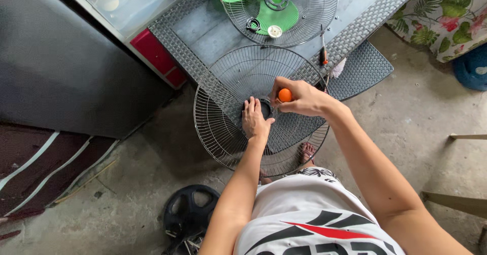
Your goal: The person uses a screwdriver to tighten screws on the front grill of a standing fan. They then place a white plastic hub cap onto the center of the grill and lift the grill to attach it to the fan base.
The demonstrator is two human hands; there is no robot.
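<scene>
While left hand (255, 119) flat on fan grille (223, 118), right grip (299, 97) closed round orange screwdriver handle (285, 95).

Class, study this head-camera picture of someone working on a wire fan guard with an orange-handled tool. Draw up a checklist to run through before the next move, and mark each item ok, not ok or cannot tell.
1. Wire fan guard is steadied: ok, the left hand lies flat by its centre hub.
2. Tool is gripped: ok, the right hand is closed round the orange-handled tool.
3. Tool tip seated at the hub: cannot tell, the hands hide it.
4. Guard fully supported: cannot tell, its upper edge seems to lean on the woven table.
5. Green fan blade out of the way: ok, on the table in the other guard.
6. Foot clear: not ok, under the guard.
</scene>
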